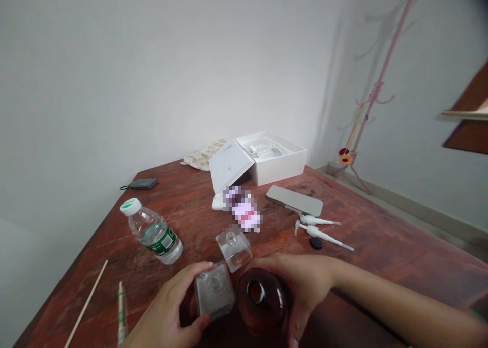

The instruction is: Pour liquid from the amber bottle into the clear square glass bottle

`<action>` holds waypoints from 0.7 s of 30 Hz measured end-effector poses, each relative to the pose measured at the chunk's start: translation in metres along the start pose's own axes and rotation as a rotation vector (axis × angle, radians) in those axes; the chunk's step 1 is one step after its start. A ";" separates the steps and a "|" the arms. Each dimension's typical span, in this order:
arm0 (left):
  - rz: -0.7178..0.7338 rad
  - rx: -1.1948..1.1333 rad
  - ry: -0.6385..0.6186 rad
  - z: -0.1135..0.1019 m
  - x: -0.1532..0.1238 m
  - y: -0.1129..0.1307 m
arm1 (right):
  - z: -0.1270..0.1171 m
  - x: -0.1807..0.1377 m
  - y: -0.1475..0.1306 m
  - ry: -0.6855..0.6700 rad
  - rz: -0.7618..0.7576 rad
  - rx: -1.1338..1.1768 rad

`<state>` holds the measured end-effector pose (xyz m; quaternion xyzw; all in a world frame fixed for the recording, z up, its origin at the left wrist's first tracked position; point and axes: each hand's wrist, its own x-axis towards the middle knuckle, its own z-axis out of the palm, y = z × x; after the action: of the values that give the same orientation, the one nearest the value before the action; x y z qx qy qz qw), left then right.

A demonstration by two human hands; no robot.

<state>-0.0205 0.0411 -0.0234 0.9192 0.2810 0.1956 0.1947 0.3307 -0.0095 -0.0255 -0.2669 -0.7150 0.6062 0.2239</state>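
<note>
My left hand [171,312] is curled round a clear square glass bottle [214,288] at the near edge of the wooden table [381,246]. My right hand [305,284] wraps a round dark reddish-brown glass bottle [262,299] with an open neck, right beside the clear one. A second clear square bottle [234,249] stands just behind them, untouched.
A plastic water bottle [152,231] stands at the left, with thin sticks [87,302] near the front left edge. Two white pump nozzles [322,228] and a black cap [315,243] lie at the right. Behind are a grey flat case [294,200], an open white box [263,160], a dark power bank [143,183] and a pink coat stand [371,93].
</note>
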 end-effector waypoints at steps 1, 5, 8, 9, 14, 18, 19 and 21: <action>0.003 -0.002 0.003 0.000 0.000 0.000 | 0.000 0.000 -0.001 0.000 0.005 0.004; 0.010 0.007 0.011 0.001 0.000 0.000 | 0.002 -0.001 -0.006 0.026 -0.007 -0.005; 0.015 0.014 0.013 0.001 0.000 0.000 | 0.001 -0.001 -0.007 0.023 0.016 -0.024; 0.016 0.014 0.013 0.001 0.000 0.000 | 0.001 -0.001 -0.007 0.017 0.022 -0.024; 0.016 0.020 0.012 0.002 0.001 -0.002 | 0.000 -0.001 -0.006 0.013 0.020 -0.024; 0.016 0.020 0.012 0.002 -0.001 -0.003 | 0.001 -0.001 -0.005 0.033 0.003 -0.019; 0.015 0.021 0.011 0.002 -0.001 -0.003 | 0.001 -0.001 -0.005 0.032 -0.004 -0.013; 0.014 0.023 0.006 0.001 -0.001 -0.003 | 0.002 -0.001 -0.005 0.015 -0.015 -0.004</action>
<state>-0.0221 0.0419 -0.0263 0.9227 0.2771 0.1965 0.1821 0.3295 -0.0120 -0.0208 -0.2664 -0.7164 0.6012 0.2331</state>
